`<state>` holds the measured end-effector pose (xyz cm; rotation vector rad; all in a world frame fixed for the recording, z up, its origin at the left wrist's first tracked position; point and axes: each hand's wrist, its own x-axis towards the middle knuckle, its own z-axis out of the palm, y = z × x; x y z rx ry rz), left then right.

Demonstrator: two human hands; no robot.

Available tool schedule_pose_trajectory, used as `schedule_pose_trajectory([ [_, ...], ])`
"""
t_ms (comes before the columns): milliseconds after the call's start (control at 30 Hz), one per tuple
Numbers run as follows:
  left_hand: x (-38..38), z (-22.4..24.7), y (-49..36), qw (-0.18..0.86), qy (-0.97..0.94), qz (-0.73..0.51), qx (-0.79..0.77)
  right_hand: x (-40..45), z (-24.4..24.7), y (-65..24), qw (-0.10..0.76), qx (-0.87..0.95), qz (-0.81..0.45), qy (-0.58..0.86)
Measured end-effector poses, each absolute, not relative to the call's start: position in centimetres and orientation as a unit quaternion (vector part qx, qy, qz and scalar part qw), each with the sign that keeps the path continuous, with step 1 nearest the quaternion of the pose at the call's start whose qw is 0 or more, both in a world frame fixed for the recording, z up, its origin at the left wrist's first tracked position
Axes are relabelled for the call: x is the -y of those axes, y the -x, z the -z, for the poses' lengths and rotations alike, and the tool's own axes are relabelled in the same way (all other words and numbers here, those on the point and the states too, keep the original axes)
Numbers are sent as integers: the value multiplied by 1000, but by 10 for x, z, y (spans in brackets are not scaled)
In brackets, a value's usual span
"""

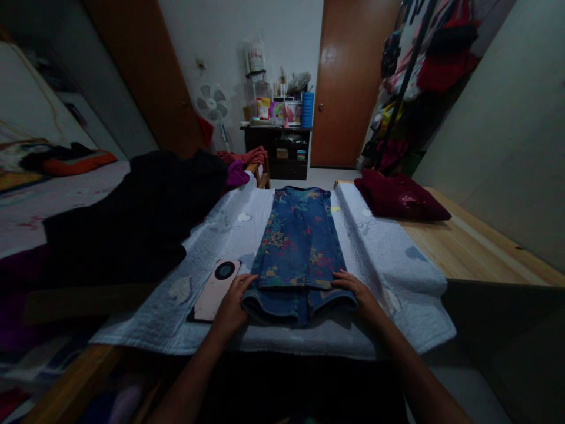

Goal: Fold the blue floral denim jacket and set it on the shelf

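Note:
A folded blue garment with a red and yellow flower print (pixel 302 241) lies lengthwise on a pale quilted cloth (pixel 388 253). Its near end shows two rolled or cuffed openings below a straight folded edge. My left hand (pixel 235 303) grips the near left corner, fingertips on the fabric. On the near right corner, my right hand (pixel 356 290) holds the fabric, its fingertips resting on the folded edge. A pink phone with a round black camera ring (pixel 214 300) lies just left of my left hand.
Dark clothing (pixel 132 206) is heaped on the left. A maroon folded item (pixel 401 197) rests on the wooden surface (pixel 468 244) at right. Farther back stand a fan (pixel 213 103), a dark cabinet (pixel 276 154) and a brown door (pixel 346 82). Clothes hang at upper right.

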<state>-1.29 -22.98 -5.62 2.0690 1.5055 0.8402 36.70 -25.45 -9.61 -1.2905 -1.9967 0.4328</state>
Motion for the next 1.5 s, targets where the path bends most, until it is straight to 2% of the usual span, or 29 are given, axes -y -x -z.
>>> schedule_pose_trajectory([
  [167, 215, 67, 17, 157, -764, -285, -557, 256, 93, -366, 365, 758, -190, 507],
  [300, 201, 72, 15, 149, -797, -241, -533, 252, 91, -366, 384, 749, -197, 503],
  [433, 195, 69, 9, 181, -834, -206, -479, 242, 90, -364, 397, 717, -224, 527],
  [633, 195, 53, 7, 267, -833, -233, -425, 235, 80, -361, 386, 678, -271, 563],
  [867, 170, 24, -4, 322, -801, -282, -419, 213, 41, -364, 387, 621, -433, 526],
  [1133, 111, -10, -20, 353, -756, -358, -418, 166, 2, -366, 450, 597, -429, 507],
  [1267, 78, -29, -35, 414, -711, -390, -414, 136, -9, -369, 465, 589, -425, 506],
  [1500, 9, -38, -53, 423, -681, -392, -450, 81, -16, -372, 472, 505, -540, 480],
])
